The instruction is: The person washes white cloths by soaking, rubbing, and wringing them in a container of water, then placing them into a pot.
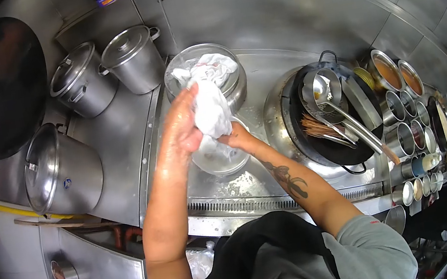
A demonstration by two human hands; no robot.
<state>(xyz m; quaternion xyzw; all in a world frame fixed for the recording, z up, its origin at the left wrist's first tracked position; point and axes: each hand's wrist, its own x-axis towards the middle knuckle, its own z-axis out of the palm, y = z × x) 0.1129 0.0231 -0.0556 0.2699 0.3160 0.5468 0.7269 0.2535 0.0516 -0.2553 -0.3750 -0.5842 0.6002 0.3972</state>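
So both hands are together here, clamped on one bunched white cloth (212,109): left hand (181,121) on its upper side, right hand (238,137) round the lower end, some fingers hidden. The cloth's up in the air over a round tub (222,167). Imo the trick with this hold is keeping the cloth compact and above the tub so any drips land inside, and gripping evenly so no loose end flops out.

Just behind is a steel pot (239,93) with more white fabric (219,67) at the top; can't tell if it's the same piece. I'd keep the two from snagging. The steel counter (245,185) has wet patches, so careful there.

Off to the right there's a black wok (319,153) holding a ladle (322,91) and a bamboo brush (318,126). I'd keep elbows clear of that ladle handle.
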